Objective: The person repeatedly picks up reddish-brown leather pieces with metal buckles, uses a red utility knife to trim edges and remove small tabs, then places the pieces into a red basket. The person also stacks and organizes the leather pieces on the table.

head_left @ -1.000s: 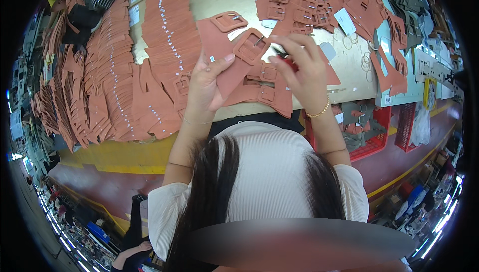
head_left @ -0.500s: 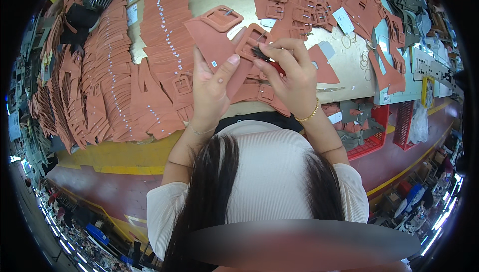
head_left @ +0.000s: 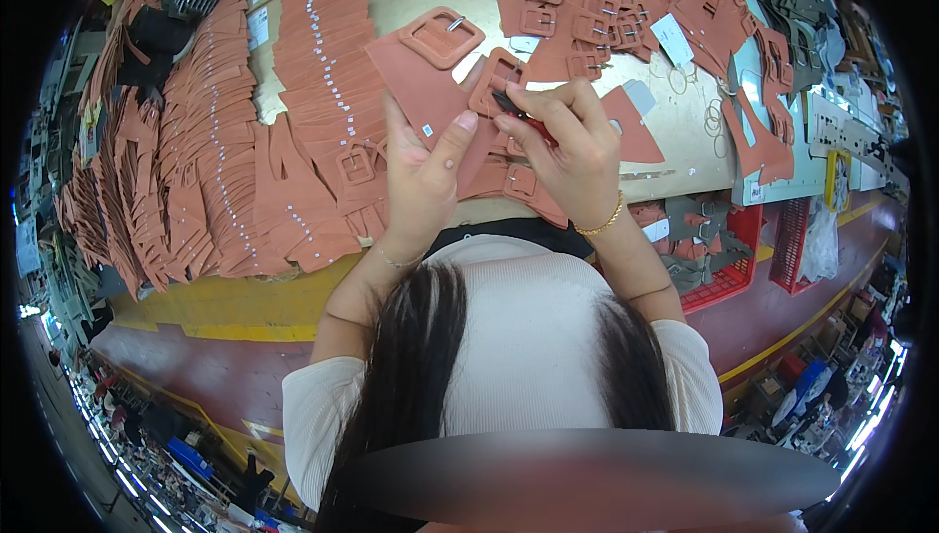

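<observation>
My left hand is closed on a coral leather piece lifted above the table, the thumb pressed on its face near a small pale sticker. A square leather-covered buckle with a metal prong sits at the piece's far end. Beside it, a second coral buckle is held up by the fingers. Gripped in my right hand is a pair of small red-handled snips, their dark tips at the edge of this second buckle. The fingers hide most of the handle.
Overlapping coral leather pieces spread over the table's left side. Several coral buckled straps lie at the far right, near rubber bands and a pale tag. A red crate holding buckled pieces stands below the right table edge.
The leather piece and my left hand have shifted slightly right. The snips' tips, spread before, now look closer together at the second buckle.
</observation>
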A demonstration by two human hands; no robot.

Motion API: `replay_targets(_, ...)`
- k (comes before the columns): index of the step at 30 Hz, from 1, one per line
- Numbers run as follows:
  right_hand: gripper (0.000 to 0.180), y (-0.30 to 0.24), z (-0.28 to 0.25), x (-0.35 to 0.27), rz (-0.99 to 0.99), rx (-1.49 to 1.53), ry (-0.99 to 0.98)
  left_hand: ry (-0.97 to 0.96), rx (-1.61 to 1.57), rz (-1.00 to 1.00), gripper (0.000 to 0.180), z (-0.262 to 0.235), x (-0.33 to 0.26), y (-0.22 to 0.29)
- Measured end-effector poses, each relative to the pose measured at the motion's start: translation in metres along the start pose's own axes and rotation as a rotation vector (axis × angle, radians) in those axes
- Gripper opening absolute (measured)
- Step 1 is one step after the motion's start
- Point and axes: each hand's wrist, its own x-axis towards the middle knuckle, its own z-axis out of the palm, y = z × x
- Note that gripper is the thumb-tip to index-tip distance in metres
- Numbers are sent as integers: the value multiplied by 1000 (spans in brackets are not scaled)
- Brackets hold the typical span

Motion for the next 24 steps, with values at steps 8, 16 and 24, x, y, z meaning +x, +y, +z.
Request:
replay_targets(8,25,10,1,-1,-4,100,9,-60,37,-29,52,-2,3,0)
replay_targets(16,18,-10,1,1,394,347,-139,-60,-133,-56,47,13,2,5)
replay_targets(24,24,-8,-33,1,100,689,-755,-35,-202,-82,52,-1,8,3)
